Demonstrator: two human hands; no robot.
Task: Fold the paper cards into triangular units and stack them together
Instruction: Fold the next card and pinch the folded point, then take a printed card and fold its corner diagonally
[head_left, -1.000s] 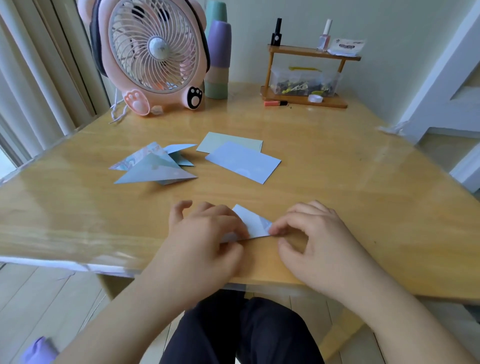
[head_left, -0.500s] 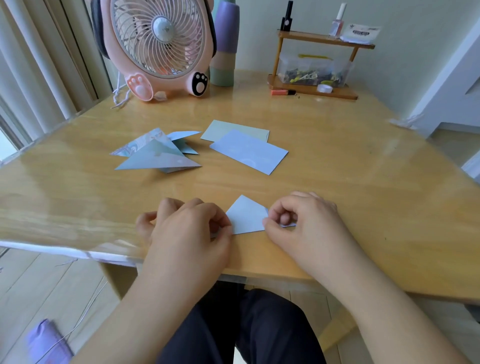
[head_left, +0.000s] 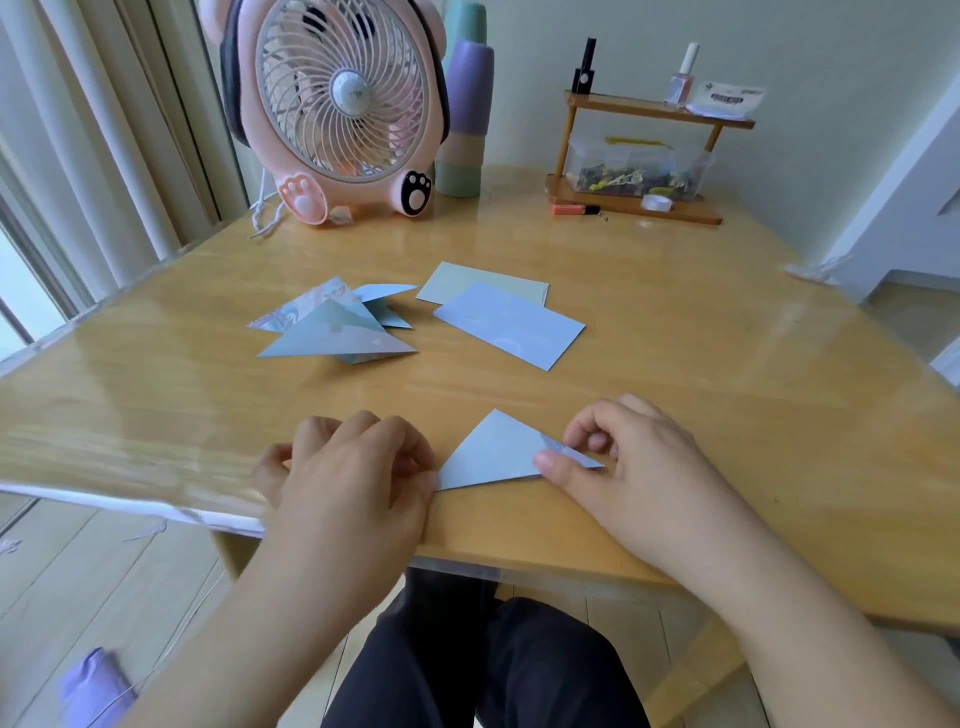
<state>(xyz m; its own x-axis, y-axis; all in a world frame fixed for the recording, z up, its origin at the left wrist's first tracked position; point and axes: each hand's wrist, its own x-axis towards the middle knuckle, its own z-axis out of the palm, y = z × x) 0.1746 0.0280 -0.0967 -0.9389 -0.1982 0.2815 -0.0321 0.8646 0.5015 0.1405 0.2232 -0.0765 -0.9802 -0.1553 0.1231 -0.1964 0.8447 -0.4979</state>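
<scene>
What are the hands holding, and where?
The folded paper triangle: right hand pinches its right tip, left hand touches its left corner.

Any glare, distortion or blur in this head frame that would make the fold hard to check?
Head view: daylight from the window side puts a broad sheen on the glossy table at left; wide-angle bending curves the table edges; the purple object on the floor is smeared; the folded card, left hand and right hand are sharp, in soft, even light.
</scene>
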